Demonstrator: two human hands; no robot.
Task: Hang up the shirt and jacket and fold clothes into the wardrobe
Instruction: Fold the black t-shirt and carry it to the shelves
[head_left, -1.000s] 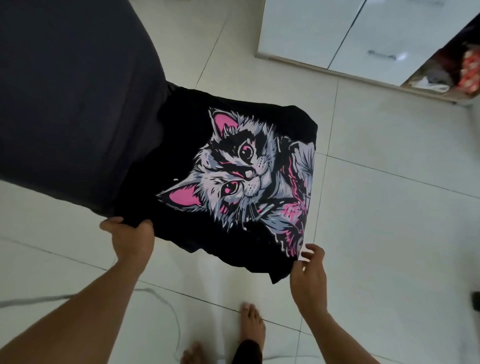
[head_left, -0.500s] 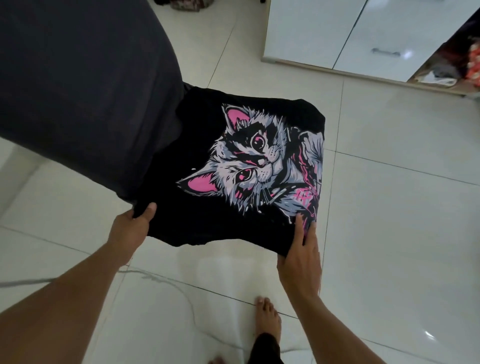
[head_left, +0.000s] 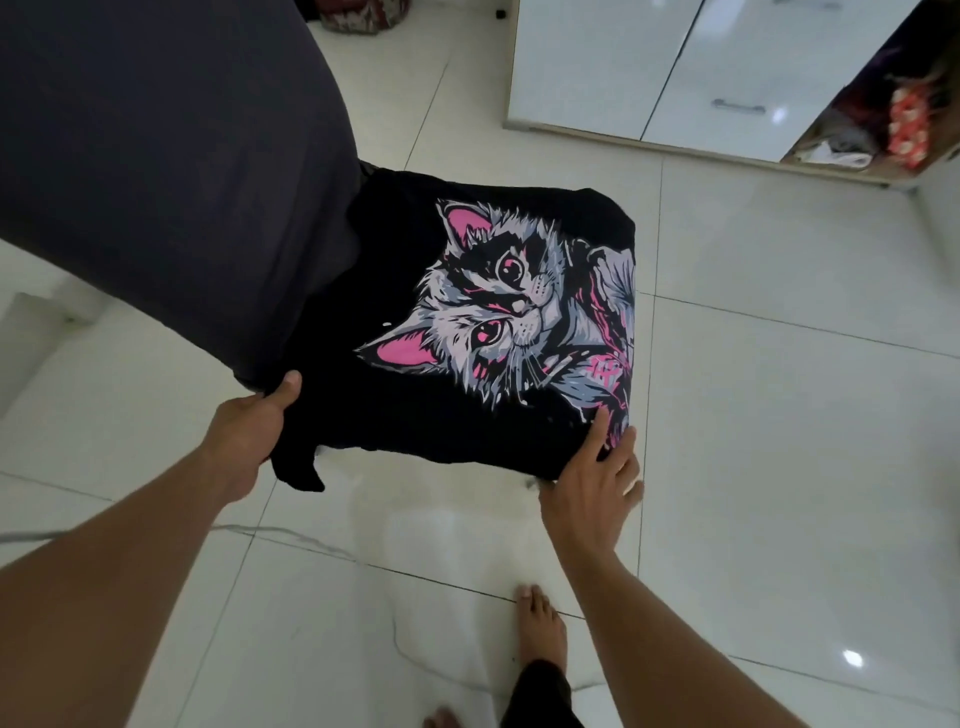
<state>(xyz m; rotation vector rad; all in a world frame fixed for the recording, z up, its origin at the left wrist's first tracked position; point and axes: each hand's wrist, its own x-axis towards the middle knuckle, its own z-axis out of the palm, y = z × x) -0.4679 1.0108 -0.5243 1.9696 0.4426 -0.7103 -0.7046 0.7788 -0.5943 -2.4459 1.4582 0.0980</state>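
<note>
A black T-shirt (head_left: 415, 415) with a grey and pink cat print is held flat in the air above the floor, folded. My left hand (head_left: 249, 436) grips its near left corner, thumb on top. My right hand (head_left: 592, 483) holds the near right corner, with the index finger and thumb lying on the print and the other fingers below. A dark grey garment (head_left: 171, 171) hangs over the shirt's far left part and hides it. The white wardrobe (head_left: 675, 67) stands at the far right, its right compartment (head_left: 883, 114) open.
White glossy floor tiles (head_left: 779, 415) lie all around. My bare feet (head_left: 540, 623) stand just below the shirt. The open compartment holds red and white items. A patterned bundle (head_left: 358, 15) lies at the far top edge.
My right hand went from touching the hem to holding the shirt's right corner. A hanging bottom flap has been brought up, and the shirt looks flatter. The view has tilted up slightly.
</note>
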